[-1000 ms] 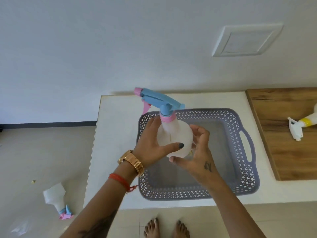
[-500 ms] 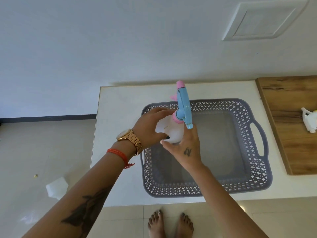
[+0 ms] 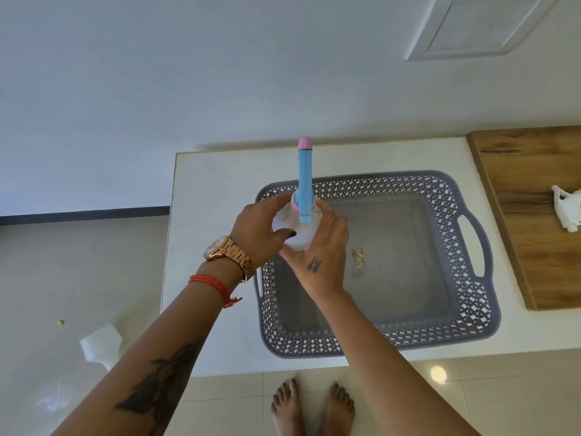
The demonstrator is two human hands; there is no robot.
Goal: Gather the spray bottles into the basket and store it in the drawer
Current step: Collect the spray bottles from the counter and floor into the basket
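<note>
Gripping a translucent white spray bottle from both sides, the left hand and the right hand curled their fingers round its rounded plastic body near the middle of the frame. It stood upright, held above the upper left corner of the basket, its long blue trigger head with a pink nozzle tip pointing toward the top of the frame and a pink collar ringing the neck.

That basket was grey plastic, rectangular with rounded corners, its walls pierced in a diamond lattice and a loop handle at its right end. It sat on the smooth white table. A small crumpled wrapper lay on its solid floor.

At the right edge of the frame, a second spray bottle, white with a hint of yellow, lay on a wood-grain board. At the lower left, a third white bottle lay on the glossy tiled floor, partly hidden by the left forearm. That made three bottles and one basket.

A gold metal link watch and an orange thread band circled the left wrist.
</note>
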